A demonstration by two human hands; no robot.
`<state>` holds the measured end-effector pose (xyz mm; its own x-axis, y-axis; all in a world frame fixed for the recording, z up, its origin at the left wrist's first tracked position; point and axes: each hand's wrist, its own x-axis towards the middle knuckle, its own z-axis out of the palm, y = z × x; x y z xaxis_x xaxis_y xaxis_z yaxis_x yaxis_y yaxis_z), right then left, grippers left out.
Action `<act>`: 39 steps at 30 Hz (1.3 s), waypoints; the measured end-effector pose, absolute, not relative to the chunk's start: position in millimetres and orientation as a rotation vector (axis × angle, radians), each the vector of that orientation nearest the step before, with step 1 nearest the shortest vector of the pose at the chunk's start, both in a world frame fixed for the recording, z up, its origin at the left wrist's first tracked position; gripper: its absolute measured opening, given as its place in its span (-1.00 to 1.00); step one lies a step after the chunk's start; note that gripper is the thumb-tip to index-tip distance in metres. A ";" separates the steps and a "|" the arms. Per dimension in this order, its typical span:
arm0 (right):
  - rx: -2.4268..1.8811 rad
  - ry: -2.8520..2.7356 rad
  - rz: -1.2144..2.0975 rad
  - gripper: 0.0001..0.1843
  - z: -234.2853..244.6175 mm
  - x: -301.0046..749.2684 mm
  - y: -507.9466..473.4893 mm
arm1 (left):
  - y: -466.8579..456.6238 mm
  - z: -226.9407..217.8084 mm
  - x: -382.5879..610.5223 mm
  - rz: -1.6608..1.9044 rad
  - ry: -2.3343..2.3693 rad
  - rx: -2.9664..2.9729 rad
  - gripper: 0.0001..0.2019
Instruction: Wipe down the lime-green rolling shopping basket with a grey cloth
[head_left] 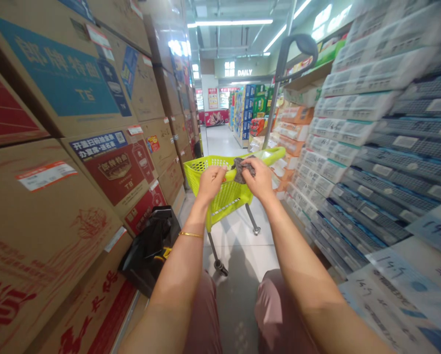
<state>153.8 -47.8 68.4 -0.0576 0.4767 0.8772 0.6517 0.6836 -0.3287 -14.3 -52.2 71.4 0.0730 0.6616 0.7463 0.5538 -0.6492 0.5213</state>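
A lime-green shopping cart basket [226, 199] on grey legs stands in front of my knees. My left hand [212, 183], below which a gold bracelet circles the wrist, is closed at the basket's near rim; its fingertips are partly hidden. Bunched in my right hand [260, 178] is a dark grey cloth [239, 173], pressed against the same rim a little to the right. From the cart's right side a grey pole rises to a dark looped handle [296, 56].
Stacked cardboard cartons [91, 167] wall the left side, with a black bag [154, 243] at their foot. Piles of packaged tissue-like goods [368, 132] line the right. Tiled floor [220, 135] runs ahead to more shelves [248, 110] under a DAILY sign.
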 end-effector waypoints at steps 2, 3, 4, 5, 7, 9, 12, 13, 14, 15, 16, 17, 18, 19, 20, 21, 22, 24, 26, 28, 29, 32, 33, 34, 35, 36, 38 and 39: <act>-0.933 -1.702 -0.183 -0.77 69.8 150.5 -48.8 | -52.8 73.3 -16.1 1.637 1.231 2.194 -0.55; -0.947 -1.699 -0.191 -0.77 70.4 148.6 -49.6 | -53.9 74.1 -17.3 1.637 1.213 2.176 -0.57; -0.959 -1.698 -0.202 -0.77 70.9 146.7 -50.8 | -55.2 74.8 -18.9 1.631 1.202 2.156 -0.58; -0.967 -1.698 -0.213 -0.77 71.3 144.5 -52.3 | -56.7 75.4 -20.7 1.628 1.196 2.134 -0.60; -0.977 -1.701 -0.233 -0.77 72.0 139.3 -56.4 | -59.9 76.6 -25.2 1.620 1.177 2.088 -0.62; -0.990 -1.703 -0.249 -0.78 72.4 132.7 -61.8 | -62.9 77.8 -30.8 1.622 1.145 2.042 -0.63; -1.015 -1.686 -0.274 -0.79 72.4 121.0 -71.2 | -66.3 79.5 -40.2 1.626 1.113 1.981 -0.63; -1.022 -1.678 -0.279 -0.79 72.2 117.0 -74.2 | -67.1 79.9 -43.2 1.623 1.108 1.966 -0.64; -1.027 -1.669 -0.282 -0.79 71.8 113.4 -77.1 | -67.7 80.0 -46.0 1.619 1.103 1.954 -0.64; -1.030 -1.660 -0.284 -0.79 71.2 110.2 -79.6 | -68.2 80.0 -48.4 1.615 1.099 1.947 -0.65; -1.031 -1.653 -0.285 -0.79 70.6 107.7 -81.7 | -68.5 79.6 -50.3 1.611 1.097 1.946 -0.65; -1.032 -1.647 -0.287 -0.79 69.9 105.9 -83.6 | -68.6 79.0 -51.6 1.608 1.101 1.951 -0.66; -1.032 -1.643 -0.290 -0.79 69.3 104.7 -85.1 | -68.8 78.3 -52.2 1.609 1.118 1.963 -0.66; -1.034 -1.639 -0.296 -0.79 68.7 104.1 -86.3 | -69.0 77.4 -52.1 1.614 1.148 1.982 -0.67; -1.038 -1.635 -0.302 -0.79 68.3 104.0 -87.3 | -69.5 76.5 -51.4 1.626 1.190 2.008 -0.67; -1.042 -1.629 -0.307 -0.79 68.1 103.9 -88.1 | -70.3 75.7 -50.0 1.641 1.238 2.044 -0.67; -1.045 -1.621 -0.311 -0.79 68.2 103.6 -88.9 | -71.4 74.9 -48.1 1.662 1.288 2.089 -0.67; -1.043 -1.607 -0.313 -0.80 68.9 101.2 -90.2 | -74.6 73.5 -43.1 1.702 1.364 2.205 -0.65; -1.027 -1.610 -0.307 -0.81 70.0 95.5 -91.2 | -78.0 72.1 -37.9 1.737 1.387 2.336 -0.63; -1.007 -1.622 -0.306 -0.80 70.4 87.5 -91.7 | -80.4 70.4 -33.6 1.765 1.379 2.386 -0.61; -0.997 -1.625 -0.314 -0.79 70.2 83.5 -91.8 | -81.0 69.4 -32.1 1.796 1.379 2.387 -0.60; -0.980 -1.636 -0.389 -0.78 67.4 75.9 -91.2 | -80.1 66.3 -30.7 1.880 1.376 2.392 -0.58; -0.976 -1.644 -0.424 -0.77 65.9 75.6 -90.7 | -79.4 65.2 -30.8 1.896 1.366 2.402 -0.57; -0.970 -1.653 -0.461 -0.77 64.3 76.6 -90.1 | -78.7 64.2 -31.1 1.907 1.351 2.415 -0.57; -0.960 -1.664 -0.498 -0.77 62.6 78.9 -89.3 | -78.0 63.3 -31.4 1.921 1.339 2.421 -0.57; -0.947 -1.671 -0.533 -0.78 60.9 82.6 -88.1 | -77.3 62.5 -31.6 1.935 1.331 2.424 -0.57; -0.928 -1.664 -0.588 -0.79 58.0 93.7 -84.1 | -76.0 61.3 -31.5 1.955 1.306 2.430 -0.58; -0.933 -1.645 -0.603 -0.79 56.9 101.0 -81.3 | -75.4 60.9 -31.2 1.964 1.293 2.429 -0.59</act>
